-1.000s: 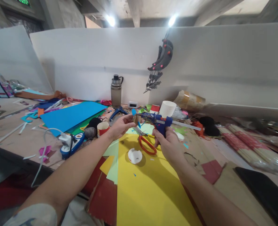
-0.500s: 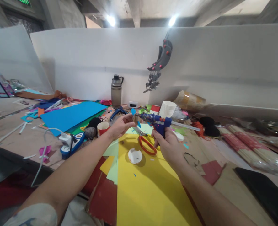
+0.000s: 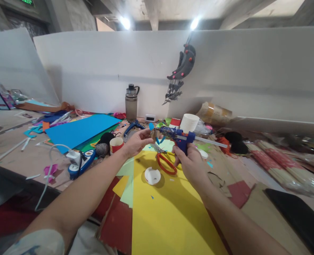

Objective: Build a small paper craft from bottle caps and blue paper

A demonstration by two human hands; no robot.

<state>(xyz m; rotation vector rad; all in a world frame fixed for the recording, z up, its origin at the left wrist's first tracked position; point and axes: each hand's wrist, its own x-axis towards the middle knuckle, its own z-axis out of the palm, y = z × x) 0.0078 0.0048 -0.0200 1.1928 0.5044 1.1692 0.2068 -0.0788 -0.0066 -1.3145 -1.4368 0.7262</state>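
My right hand (image 3: 188, 157) is wrapped round the handle of a blue hot glue gun (image 3: 182, 140), a clear glue stick (image 3: 211, 142) jutting from its back. Its nozzle points left, close to my left fingertips. My left hand (image 3: 138, 142) pinches a small brownish piece with blue paper bits (image 3: 151, 126) on it; its exact kind is too small to make out. Below the hands lie red-handled scissors (image 3: 167, 165) and a cut white paper cup piece (image 3: 152, 176), both on yellow card (image 3: 170, 219).
Behind stand a water bottle (image 3: 131, 102) and stacked paper cups (image 3: 189, 123). On the left are blue card (image 3: 82, 129), a red-and-white cup (image 3: 116, 144) and a power strip (image 3: 82, 164) with its cord. Packaged sticks (image 3: 276, 164) and a black flat object (image 3: 295, 216) lie right.
The glue gun has shifted very slightly to the right. The small blue-tipped piece in my left fingers has turned or moved a little. Everything on the table stays put.
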